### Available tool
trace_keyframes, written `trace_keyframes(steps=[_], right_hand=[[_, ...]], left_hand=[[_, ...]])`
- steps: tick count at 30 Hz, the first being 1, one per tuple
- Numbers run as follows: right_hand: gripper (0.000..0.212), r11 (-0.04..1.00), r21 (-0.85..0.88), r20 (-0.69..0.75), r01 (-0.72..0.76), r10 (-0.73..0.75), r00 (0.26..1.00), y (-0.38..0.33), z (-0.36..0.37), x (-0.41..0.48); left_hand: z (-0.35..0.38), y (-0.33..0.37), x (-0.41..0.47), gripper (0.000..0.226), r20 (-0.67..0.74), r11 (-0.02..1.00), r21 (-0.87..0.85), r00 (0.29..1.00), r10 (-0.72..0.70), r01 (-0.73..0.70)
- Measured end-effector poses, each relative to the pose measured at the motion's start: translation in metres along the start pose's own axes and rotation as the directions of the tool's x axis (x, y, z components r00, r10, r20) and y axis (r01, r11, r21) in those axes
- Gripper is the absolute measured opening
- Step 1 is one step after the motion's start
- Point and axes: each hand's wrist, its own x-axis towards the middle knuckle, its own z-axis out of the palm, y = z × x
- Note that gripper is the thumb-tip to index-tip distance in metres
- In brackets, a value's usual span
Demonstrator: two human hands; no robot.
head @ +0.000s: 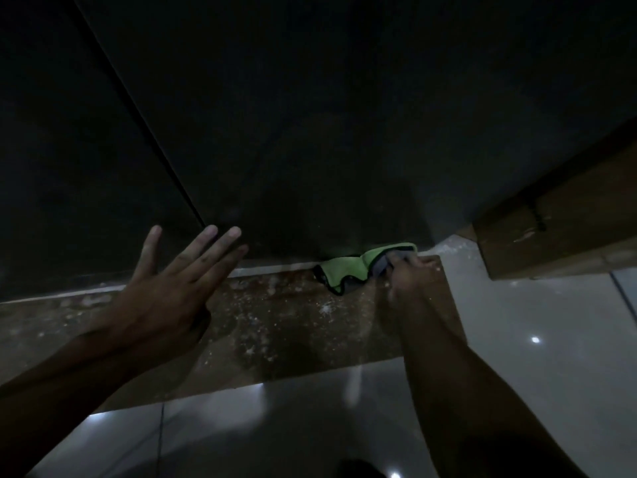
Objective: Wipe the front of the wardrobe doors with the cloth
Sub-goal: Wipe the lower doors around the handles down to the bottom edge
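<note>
Directly ahead of you the dark wardrobe doors [344,115] fill the upper half of the view, very dimly lit; a thin seam [144,125] between two of them runs down and to the right, ending just above your left fingertips. Below, the glossy pale tiled floor [534,322] shows small bright reflections; on it, along the foot of the doors, lies a brown speckled step [282,332], dusted with pale flecks. At the right edge a brown wooden piece of furniture [568,219] sits just beside the wardrobe. Your left hand [165,298] is spread flat and grasps nothing, its fingers [206,236] straight and splayed, the tips at the doors' lower edge; whether they touch the surface, you cannot tell. Your right hand [413,274] is low, at the foot of the right-hand door, its fingers curled around one end of the green cloth [348,269]; the cloth, black-edged with a grey underside, trails leftward against the door's bottom edge and the step.
</note>
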Motion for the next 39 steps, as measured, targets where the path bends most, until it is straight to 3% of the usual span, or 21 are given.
trace_keyframes(steps=[4,7,9,13,17,22,25,27,28,30,32,35,36,38,39], right_hand=[[0.038,0.992,-0.013,-0.153,0.123,-0.124,0.980,0.020,0.024,-0.007],[0.030,0.988,-0.026,-0.165,0.155,-0.157,0.974,0.033,0.043,-0.020],[0.037,0.990,0.004,-0.161,0.144,-0.142,0.977,0.044,0.055,-0.035],[0.023,0.985,-0.053,0.007,0.164,-0.164,0.986,0.073,0.092,-0.079],[0.020,0.961,-0.120,0.112,0.247,-0.235,0.966,0.090,0.127,-0.118],[0.027,0.917,-0.292,0.261,0.273,-0.198,0.945,0.099,0.162,-0.147],[0.022,0.908,-0.337,0.224,0.251,-0.182,0.958,0.102,0.178,-0.158],[0.021,0.898,-0.367,0.341,0.243,-0.113,0.933,0.101,0.185,-0.167],[0.021,0.885,-0.393,0.400,0.251,-0.081,0.913,0.097,0.188,-0.174],[0.019,0.877,-0.396,0.448,0.273,-0.075,0.891,0.098,0.194,-0.179],[0.016,0.845,-0.437,0.525,0.307,-0.037,0.850,0.101,0.187,-0.181],[0.037,0.883,-0.374,0.655,0.282,0.037,0.755,0.093,0.164,-0.176],[0.039,0.880,-0.378,0.674,0.288,0.048,0.737,0.086,0.155,-0.173],[0.034,0.902,-0.357,0.677,0.243,0.071,0.732,0.073,0.142,-0.159],[0.031,0.900,-0.353,0.662,0.256,0.047,0.748,0.069,0.138,-0.152]], left_hand=[[-0.005,0.007,0.007,0.090,-0.016,0.997,-0.066,0.999,-0.034,0.033],[-0.005,0.007,0.008,0.091,-0.026,0.998,-0.060,0.999,-0.034,0.032],[-0.005,0.005,0.007,0.089,-0.033,0.999,-0.038,0.999,-0.029,0.027],[-0.003,-0.006,0.001,0.093,-0.027,1.000,0.022,1.000,0.003,-0.003],[0.000,-0.017,-0.014,0.092,-0.008,0.998,-0.047,0.999,-0.052,0.052],[0.005,-0.017,-0.031,0.054,0.027,0.913,-0.311,0.962,-0.270,0.265],[0.017,-0.012,-0.027,0.033,0.207,0.657,-0.526,0.831,-0.516,0.540],[0.036,-0.009,-0.019,0.024,0.367,0.310,-0.663,0.657,-0.658,0.681],[0.044,-0.007,-0.014,0.022,0.447,0.086,-0.750,0.599,-0.664,0.656],[0.054,-0.003,-0.003,0.025,0.568,-0.319,-0.819,0.598,-0.565,0.477],[0.061,0.005,0.008,0.025,0.639,-0.566,-0.754,0.572,-0.514,0.334],[0.096,0.015,0.030,0.035,0.680,-0.690,-0.700,0.463,-0.569,0.181],[0.128,0.017,0.038,0.049,0.691,-0.710,-0.689,0.424,-0.585,0.144],[0.163,0.022,0.056,0.075,0.730,-0.784,-0.621,0.375,-0.572,0.014],[0.155,0.024,0.061,0.070,0.736,-0.802,-0.593,0.361,-0.573,-0.063]])
